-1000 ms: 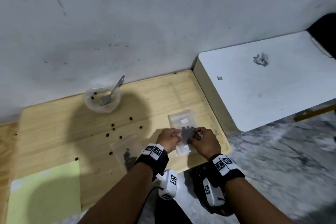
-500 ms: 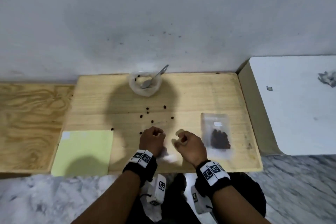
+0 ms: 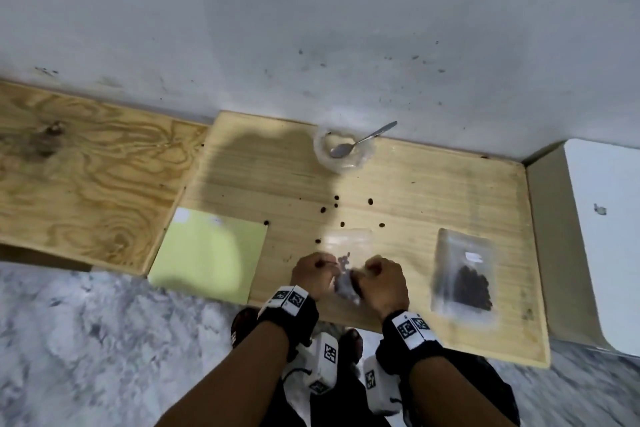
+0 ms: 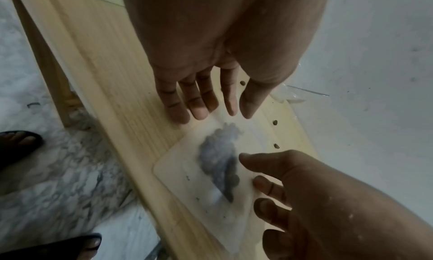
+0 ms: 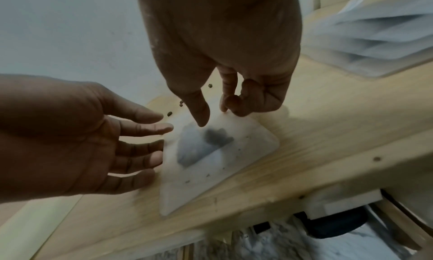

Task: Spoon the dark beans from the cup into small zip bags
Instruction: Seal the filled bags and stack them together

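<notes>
A small clear zip bag (image 3: 349,244) with a few dark beans lies flat near the front edge of the wooden table (image 3: 433,191). My left hand (image 3: 313,276) is at its left side, straight fingers (image 4: 199,112) touching the bag's (image 4: 211,175) edge. My right hand (image 3: 384,279) is at its right side; its thumb (image 5: 201,119) rests on the bag (image 5: 234,152), and the index tip touches the far edge. Neither hand pinches it. The clear cup (image 3: 346,163) with the spoon (image 3: 360,140) stands at the back by the wall. A filled bag (image 3: 464,281) lies to the right.
Several loose beans (image 3: 336,206) are scattered between the cup and the bag. A pale green sheet (image 3: 207,253) lies at the table's front left. A plywood board (image 3: 86,177) adjoins on the left, a white surface (image 3: 602,236) on the right. My feet (image 4: 18,143) are below the edge.
A second ago both hands held the filled bag; it now lies on the table at the right. The hands have moved left onto the second bag.
</notes>
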Tool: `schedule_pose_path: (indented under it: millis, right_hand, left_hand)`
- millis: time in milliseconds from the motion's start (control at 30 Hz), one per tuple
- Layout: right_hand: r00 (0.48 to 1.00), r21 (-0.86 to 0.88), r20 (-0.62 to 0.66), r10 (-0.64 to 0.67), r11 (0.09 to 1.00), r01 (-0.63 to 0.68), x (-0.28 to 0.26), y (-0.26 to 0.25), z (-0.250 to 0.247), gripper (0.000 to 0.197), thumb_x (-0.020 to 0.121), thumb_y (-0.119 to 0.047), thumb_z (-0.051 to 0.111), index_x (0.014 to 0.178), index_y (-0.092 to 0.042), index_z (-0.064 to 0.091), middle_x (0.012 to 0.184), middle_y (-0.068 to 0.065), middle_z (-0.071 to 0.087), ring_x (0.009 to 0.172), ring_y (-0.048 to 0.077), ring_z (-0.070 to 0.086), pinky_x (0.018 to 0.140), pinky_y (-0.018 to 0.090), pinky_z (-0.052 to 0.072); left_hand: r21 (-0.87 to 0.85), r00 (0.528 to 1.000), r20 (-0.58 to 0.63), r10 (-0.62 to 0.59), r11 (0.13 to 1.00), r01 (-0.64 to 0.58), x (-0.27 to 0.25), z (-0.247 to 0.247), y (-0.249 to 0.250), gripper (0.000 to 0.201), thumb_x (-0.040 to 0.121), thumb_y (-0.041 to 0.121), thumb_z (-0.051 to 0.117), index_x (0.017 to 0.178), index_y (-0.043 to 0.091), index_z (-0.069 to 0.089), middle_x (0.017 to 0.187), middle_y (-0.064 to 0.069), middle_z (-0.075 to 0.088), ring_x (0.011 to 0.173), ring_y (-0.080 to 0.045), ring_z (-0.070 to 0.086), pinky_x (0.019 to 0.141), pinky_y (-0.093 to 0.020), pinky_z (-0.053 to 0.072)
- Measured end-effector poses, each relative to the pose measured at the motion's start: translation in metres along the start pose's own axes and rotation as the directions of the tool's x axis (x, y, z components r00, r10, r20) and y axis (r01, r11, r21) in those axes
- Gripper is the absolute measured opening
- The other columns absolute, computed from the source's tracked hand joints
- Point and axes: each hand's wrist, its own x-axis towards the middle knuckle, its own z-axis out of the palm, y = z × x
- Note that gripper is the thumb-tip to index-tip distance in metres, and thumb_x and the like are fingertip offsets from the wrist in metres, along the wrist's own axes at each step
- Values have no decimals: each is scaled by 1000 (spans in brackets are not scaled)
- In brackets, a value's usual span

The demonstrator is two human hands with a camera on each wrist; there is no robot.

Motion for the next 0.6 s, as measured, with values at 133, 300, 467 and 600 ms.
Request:
schedule_pose_path:
  millis: [133, 300, 467, 600]
  right_hand:
    - [999, -1, -43, -4, 1000, 4, -8, -3, 0, 43, 79, -39, 74, 115, -22, 57, 111, 1, 62, 100, 23, 61, 82, 30, 48]
    - [999, 66, -34, -15, 998, 17, -16, -1, 6, 49, 75, -27, 77, 120, -24, 56, 113, 1, 63, 98, 21, 62, 80, 32, 49]
    - [997, 142, -48, -53, 988, 59, -16, 3, -2, 46, 72, -11, 77, 113, -24, 61, 106, -6, 63, 100, 16, 62, 78, 21, 44]
    - [993, 297, -68, -98, 948, 114, -13, 5, -14, 42, 69, -2, 83, 96, -28, 65, 103, -7, 67, 102, 17, 62, 88, 30, 52]
  left_hand:
    - [-43, 1000, -2, 21, 999, -21, 5, 0, -3, 25, 73, 5, 75, 74, 29, 68, 93, 5, 72, 94, -15, 66, 84, -22, 48]
    - [-17, 991, 61, 119, 993, -119, 8, 0, -6, 41, 76, -5, 70, 80, 35, 70, 94, 3, 70, 86, -13, 64, 80, -22, 53]
    - [22, 980, 73, 187, 982, -189, 7, 2, -3, 48, 79, -14, 52, 83, 28, 76, 83, 5, 69, 65, -7, 58, 56, -11, 43]
    - [-72, 967, 88, 237, 970, -231, 5, -6, 10, 43, 76, -21, 51, 90, 10, 78, 93, 1, 73, 82, -7, 63, 70, -8, 46]
